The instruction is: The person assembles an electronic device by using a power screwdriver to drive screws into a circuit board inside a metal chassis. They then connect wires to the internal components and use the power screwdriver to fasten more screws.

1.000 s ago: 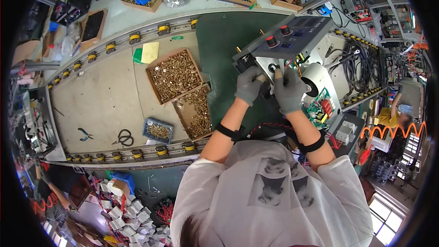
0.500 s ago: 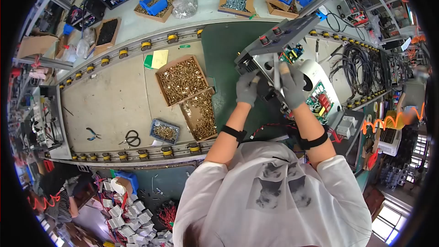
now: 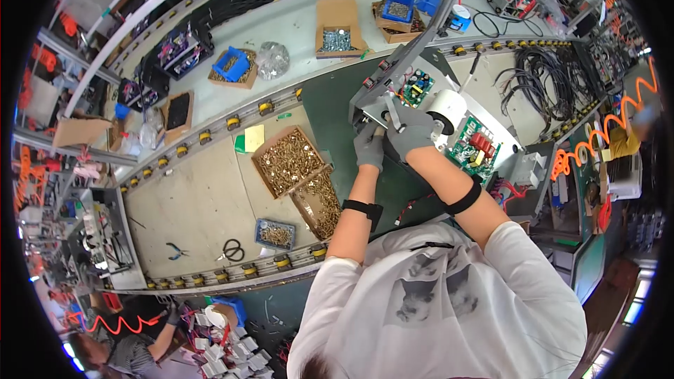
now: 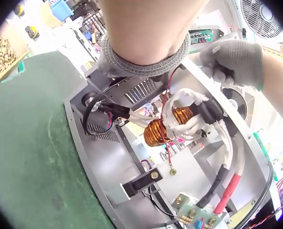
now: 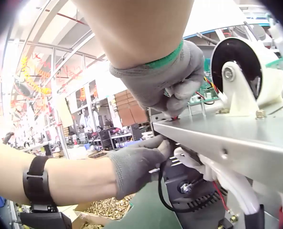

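Note:
My gloved right hand (image 3: 413,133) curls around a flat silver tool, which looks like a spanner (image 3: 393,111), behind the dark front panel (image 3: 393,71) of an open metal machine. Close beside it, my gloved left hand (image 3: 368,146) reaches to the panel's lower corner. In the right wrist view the left hand (image 5: 140,164) is below the metal shelf (image 5: 218,140), next to a black cable (image 5: 162,191); its fingertips are partly hidden, so I cannot tell what they hold. The left wrist view shows a copper coil (image 4: 155,132) and thick white leads inside the housing.
On the machine stand a white cylinder (image 3: 447,107) and a green circuit board (image 3: 477,146). Boxes of brass screws (image 3: 288,161), a small blue bin (image 3: 275,234), scissors (image 3: 232,250) and pliers (image 3: 177,250) lie to the left. Black cables (image 3: 540,88) are heaped at the right.
The head view has turned and shifted. The front panel now appears more edge-on. My right hand has moved left, closer to the left hand, and the silver tool has swung to a different slant.

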### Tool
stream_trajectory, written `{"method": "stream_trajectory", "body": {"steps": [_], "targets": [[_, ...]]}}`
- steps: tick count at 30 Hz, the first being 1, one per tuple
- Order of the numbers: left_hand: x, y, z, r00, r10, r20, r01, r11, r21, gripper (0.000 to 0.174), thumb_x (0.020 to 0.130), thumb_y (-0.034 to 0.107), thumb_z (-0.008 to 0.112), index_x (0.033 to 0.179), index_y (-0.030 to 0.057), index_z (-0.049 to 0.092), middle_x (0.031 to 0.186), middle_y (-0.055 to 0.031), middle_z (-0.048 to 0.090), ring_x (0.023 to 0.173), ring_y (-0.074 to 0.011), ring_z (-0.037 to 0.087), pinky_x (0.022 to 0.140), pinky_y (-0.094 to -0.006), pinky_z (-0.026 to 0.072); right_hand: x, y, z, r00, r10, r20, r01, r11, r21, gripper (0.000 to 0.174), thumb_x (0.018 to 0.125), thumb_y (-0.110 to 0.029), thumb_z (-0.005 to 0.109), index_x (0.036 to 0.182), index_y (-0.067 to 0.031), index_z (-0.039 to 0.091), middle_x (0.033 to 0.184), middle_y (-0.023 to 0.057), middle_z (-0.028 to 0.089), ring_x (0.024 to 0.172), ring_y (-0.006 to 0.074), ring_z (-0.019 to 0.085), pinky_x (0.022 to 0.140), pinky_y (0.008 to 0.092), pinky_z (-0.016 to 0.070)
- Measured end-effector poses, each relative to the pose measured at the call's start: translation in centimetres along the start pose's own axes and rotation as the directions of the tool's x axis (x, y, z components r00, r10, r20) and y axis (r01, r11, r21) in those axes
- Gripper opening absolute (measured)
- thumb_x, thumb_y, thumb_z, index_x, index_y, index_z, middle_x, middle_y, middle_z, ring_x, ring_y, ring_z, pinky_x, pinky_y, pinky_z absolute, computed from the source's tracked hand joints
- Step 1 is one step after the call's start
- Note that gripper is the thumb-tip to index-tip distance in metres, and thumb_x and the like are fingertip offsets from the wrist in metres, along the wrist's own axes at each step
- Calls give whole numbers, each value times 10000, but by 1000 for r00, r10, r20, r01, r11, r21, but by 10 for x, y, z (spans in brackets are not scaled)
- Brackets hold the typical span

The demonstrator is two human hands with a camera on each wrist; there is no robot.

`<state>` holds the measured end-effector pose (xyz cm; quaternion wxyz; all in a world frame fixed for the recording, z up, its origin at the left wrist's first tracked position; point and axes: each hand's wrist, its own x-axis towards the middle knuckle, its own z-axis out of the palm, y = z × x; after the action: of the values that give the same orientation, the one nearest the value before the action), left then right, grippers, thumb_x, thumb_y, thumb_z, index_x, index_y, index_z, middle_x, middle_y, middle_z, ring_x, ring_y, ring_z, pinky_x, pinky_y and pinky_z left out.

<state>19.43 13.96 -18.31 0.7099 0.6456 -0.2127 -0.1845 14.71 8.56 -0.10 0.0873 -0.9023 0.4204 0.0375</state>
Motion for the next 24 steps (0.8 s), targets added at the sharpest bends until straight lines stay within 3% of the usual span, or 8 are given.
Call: {"method": "stream_trajectory", "body": {"steps": [5,8,10,14,17,19,21,24], "targets": [[1,-2,17,984,-176,-21,161,937,-309,178,819,30,606,977,-44,639,891,-30,649,814,-117,559,745,-260,450,11,17,45,959,-7,-285,102,942,321,422,794,-263,593,1202,-165,547,899,104,668,852,289,647,713,374,507],[3,23,13,953,-301,37,300,913,-275,183,821,15,591,989,-39,642,887,-31,645,806,-105,556,727,-248,449,16,12,28,975,-68,-211,99,985,142,346,854,-294,516,1177,-175,549,904,107,663,825,286,645,685,384,507],[0,41,14,953,-304,10,295,918,-263,187,820,8,587,992,-40,640,885,-42,647,798,-105,559,713,-243,449,5,4,-1,996,84,-24,-78,976,204,379,833,-302,552,1199,-209,571,940,111,660,864,309,629,750,379,493],[2,23,11,991,-137,5,136,982,-129,226,813,-1,590,1033,-35,634,899,-75,652,791,-118,572,699,-240,456,6,20,22,977,-15,-212,81,949,304,343,847,-338,542,1157,-200,590,950,103,662,867,300,633,754,378,495],[-1,33,6,987,-161,29,162,984,-69,331,802,-91,511,1112,-26,610,963,-62,650,813,-114,575,698,-237,459,5,16,1,978,-118,-172,155,964,216,353,842,-382,547,1129,-182,597,895,109,665,824,285,648,680,391,508],[0,34,6,984,-174,26,175,983,-50,329,804,-92,517,1113,-25,608,966,-62,649,814,-115,576,700,-237,458,10,6,-10,996,-54,70,49,996,68,338,831,-410,557,1054,-167,631,865,116,664,821,298,647,669,399,504],[0,31,6,982,-190,16,190,981,-34,327,805,-94,522,1113,-24,607,968,-62,648,815,-117,576,701,-237,458,9,4,-10,998,13,60,-21,991,131,325,827,-414,562,1018,-163,642,857,111,664,820,295,648,669,396,504],[2,13,9,970,-245,-2,235,933,-273,299,810,-84,546,1104,-59,595,943,-89,647,820,-136,585,738,-250,460,13,2,-6,1000,19,20,-22,981,191,300,817,-399,575,961,-150,658,850,105,665,821,286,652,672,391,506]]}}
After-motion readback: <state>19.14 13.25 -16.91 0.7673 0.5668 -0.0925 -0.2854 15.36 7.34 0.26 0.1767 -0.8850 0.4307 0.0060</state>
